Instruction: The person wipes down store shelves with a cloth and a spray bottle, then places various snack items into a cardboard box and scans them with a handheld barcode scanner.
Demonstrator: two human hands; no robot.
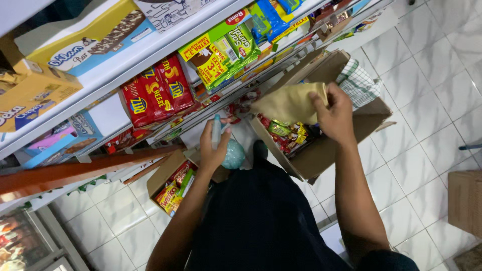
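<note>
My left hand (213,145) grips a pale teal spray bottle (232,153), its nozzle pointing up toward the white shelf (150,47). My right hand (334,113) holds a beige cloth (291,103) bunched up above an open cardboard box (321,155) filled with snack packets. Both hands are close to the lower shelf edge, the cloth just right of the bottle.
Shelves hold red cracker packs (155,90), green wafer packs (221,52) and a yellow-blue box (85,37). A second small cardboard box (173,183) of snacks sits on the white tiled floor. A checked cloth (359,83) lies in the big box. Another carton (464,200) stands at right.
</note>
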